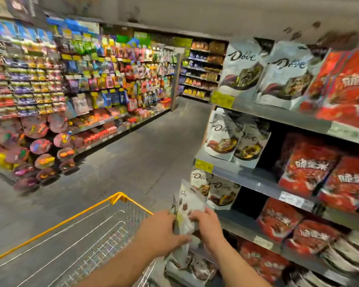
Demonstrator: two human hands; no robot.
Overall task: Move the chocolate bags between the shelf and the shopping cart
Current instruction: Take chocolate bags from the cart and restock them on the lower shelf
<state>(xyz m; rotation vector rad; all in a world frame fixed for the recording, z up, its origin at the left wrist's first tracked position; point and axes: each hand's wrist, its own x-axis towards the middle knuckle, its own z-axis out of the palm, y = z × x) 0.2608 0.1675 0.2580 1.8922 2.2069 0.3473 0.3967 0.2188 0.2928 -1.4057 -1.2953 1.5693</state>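
Chocolate bag (187, 204) upright | held between left grip (162, 228) and right grip (205, 224) | beside shelf (255, 180)

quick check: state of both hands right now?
Left hand: closed, gripping the white bag.
Right hand: closed, gripping the same bag.

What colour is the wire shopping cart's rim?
Yellow, along the wire shopping cart's rim; it shows best in the head view.
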